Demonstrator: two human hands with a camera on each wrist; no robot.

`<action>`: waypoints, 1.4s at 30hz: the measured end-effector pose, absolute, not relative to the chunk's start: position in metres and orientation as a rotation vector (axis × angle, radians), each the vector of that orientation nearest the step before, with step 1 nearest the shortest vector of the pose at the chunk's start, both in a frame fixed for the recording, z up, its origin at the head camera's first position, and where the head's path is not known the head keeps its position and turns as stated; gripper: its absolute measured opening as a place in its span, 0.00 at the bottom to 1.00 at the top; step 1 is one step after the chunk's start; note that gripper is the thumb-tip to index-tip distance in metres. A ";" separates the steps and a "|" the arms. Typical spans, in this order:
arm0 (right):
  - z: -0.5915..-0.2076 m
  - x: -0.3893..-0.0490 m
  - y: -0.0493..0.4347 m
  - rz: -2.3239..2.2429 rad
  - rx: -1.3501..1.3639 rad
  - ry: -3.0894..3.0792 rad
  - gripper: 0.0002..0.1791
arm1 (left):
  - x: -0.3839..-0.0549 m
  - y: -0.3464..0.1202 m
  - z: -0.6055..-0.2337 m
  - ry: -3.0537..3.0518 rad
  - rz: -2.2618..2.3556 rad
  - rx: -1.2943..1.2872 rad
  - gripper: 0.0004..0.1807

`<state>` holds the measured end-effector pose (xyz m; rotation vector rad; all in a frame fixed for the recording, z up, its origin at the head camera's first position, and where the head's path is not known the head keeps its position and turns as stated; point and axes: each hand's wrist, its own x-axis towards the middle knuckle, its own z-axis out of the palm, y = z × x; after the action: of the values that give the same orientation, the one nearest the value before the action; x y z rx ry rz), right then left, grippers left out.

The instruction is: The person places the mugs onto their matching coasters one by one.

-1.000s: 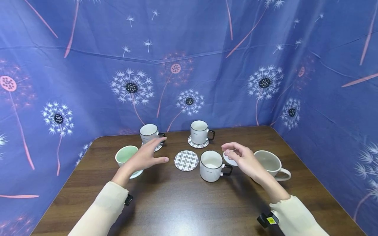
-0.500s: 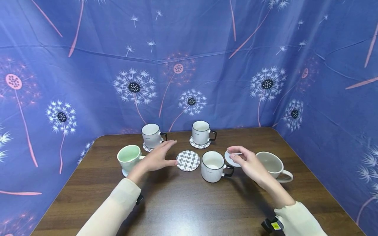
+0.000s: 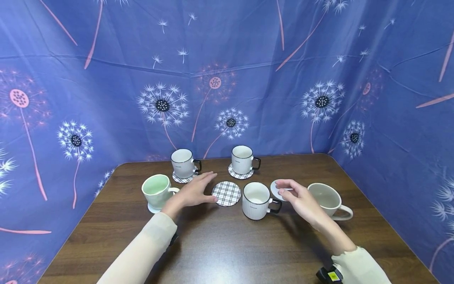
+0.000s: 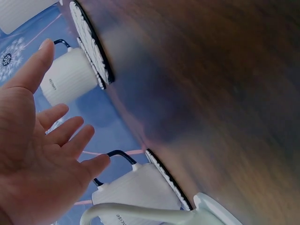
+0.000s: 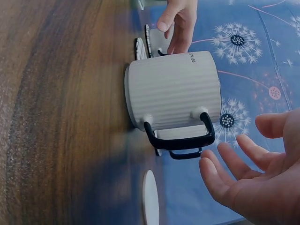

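My left hand (image 3: 195, 193) hovers with relaxed fingers, its thumb tip at the left edge of a checked round coaster (image 3: 227, 194). Right of that coaster, a white ribbed mug (image 3: 254, 206) with a black handle stands on the bare table. My right hand (image 3: 301, 199) hangs loosely curled and holds nothing, just right of the black handle (image 5: 180, 140). It partly covers a plain white round coaster (image 3: 277, 191). Two similar ribbed mugs stand at the back on checked coasters, a left mug (image 3: 183, 165) and a right mug (image 3: 242, 161).
A pale green mug (image 3: 156, 191) on a light base stands left of my left forearm. A cream wide mug (image 3: 324, 197) is partly hidden behind my right hand. The brown wooden table (image 3: 213, 244) ends at a blue dandelion-print cloth (image 3: 269, 90) at the back.
My left hand has shifted right, from over the green mug toward the checked coaster. The right hand barely moves. The whole head view drifts slightly. The mugs stay in place.
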<state>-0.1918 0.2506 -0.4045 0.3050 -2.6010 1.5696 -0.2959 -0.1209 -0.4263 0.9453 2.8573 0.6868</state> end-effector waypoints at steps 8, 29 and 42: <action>-0.409 -0.191 0.251 1.607 0.296 -2.604 0.20 | -0.301 -0.115 -0.431 2.882 0.565 0.972 0.51; -0.418 -0.192 0.252 1.675 0.301 -2.604 0.21 | -0.303 -0.111 -0.440 2.854 0.507 0.881 0.48; -0.421 -0.189 0.255 1.689 0.291 -2.638 0.22 | -0.303 -0.110 -0.442 2.821 0.526 0.829 0.48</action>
<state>-0.1894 0.2554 -0.4205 0.2910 -2.6380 1.6886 -0.3028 -0.1102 -0.4419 0.8286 2.8210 0.5261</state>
